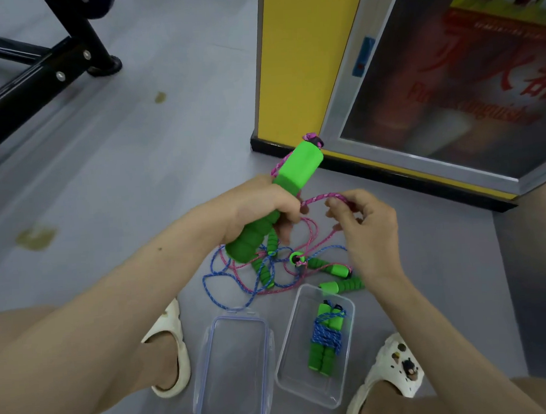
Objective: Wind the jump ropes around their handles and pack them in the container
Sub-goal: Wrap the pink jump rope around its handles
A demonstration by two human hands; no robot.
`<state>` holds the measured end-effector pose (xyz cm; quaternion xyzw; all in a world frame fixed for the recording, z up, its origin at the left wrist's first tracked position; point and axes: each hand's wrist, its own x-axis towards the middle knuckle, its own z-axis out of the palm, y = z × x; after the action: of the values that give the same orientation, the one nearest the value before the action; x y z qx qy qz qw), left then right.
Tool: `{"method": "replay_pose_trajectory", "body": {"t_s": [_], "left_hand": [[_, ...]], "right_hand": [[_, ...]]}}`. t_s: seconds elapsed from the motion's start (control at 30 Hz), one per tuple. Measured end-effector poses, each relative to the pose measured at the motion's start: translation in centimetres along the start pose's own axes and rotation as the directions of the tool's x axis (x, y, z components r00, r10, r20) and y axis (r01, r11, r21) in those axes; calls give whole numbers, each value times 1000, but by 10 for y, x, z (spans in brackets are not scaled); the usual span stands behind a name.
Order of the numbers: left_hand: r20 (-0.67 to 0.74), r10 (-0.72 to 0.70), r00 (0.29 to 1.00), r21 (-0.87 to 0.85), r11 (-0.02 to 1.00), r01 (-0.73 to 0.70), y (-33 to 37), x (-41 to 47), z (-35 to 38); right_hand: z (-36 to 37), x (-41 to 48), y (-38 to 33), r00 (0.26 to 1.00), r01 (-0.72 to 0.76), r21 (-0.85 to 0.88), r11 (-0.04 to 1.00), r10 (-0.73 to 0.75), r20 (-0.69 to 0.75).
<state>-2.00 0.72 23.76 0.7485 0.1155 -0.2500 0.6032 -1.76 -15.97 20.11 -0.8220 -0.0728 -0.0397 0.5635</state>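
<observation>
Tangled ropes [237,278] uncountable; one wound blue-corded bundle [327,337] in clear plastic container [306,382]. Left hand [259,204] grips green foam handle [298,167]; right hand [371,230] pinches pink cord [322,198].

left hand [259,207]: fist round green handle [298,164] | right hand [370,224]: fingertips pinching pink rope [322,198]

The green handle [287,177] looks like matt foam, smooth at its upper block and ribbed lower down. The pink cord [323,196] and blue cord [326,335] are speckled woven braid. The container [301,382] and its lid [232,367] are clear glossy plastic. The grey floor [137,169] is smooth with a dull sheen. The black frame [22,90] is glossy painted metal with bright bolts. The cream sandals [171,319] look matt and rubbery.
</observation>
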Motion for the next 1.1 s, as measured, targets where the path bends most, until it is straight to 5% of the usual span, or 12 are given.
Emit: {"method": "replay_pose_trajectory", "body": {"t_s": [0.2, 0.53, 0.67, 0.8, 0.9, 1.0, 1.1], "left_hand": [[384, 94, 919, -381, 922, 65, -6, -7, 3], [494, 377, 783, -725, 676, 132, -22, 6, 8], [393, 489, 779, -851, 513, 108, -15, 5, 10], [99, 371, 923, -933, 356, -43, -6, 7, 14], [-106, 195, 975, -890, 420, -180, -6, 12, 9], [-266, 54, 962, -679, 698, -227, -5, 10, 6], [-410, 75, 909, -363, 901, -238, -5, 8, 5]], "right_hand": [[0, 2, -1, 999, 4, 4, 1000, -4, 49], [6, 0, 10, 946, -233, 29, 972, 220, 239], [8, -7, 10, 883, -246, -96, 964, 264, 388], [9, -7, 18, 863, -208, -205, 956, 279, 422], [11, -7, 19, 852, -180, -237, 955, 272, 447], [12, -7, 17, 831, -195, -268, 944, 304, 466], [12, -7, 14, 833, -225, -243, 943, 316, 454]]}}
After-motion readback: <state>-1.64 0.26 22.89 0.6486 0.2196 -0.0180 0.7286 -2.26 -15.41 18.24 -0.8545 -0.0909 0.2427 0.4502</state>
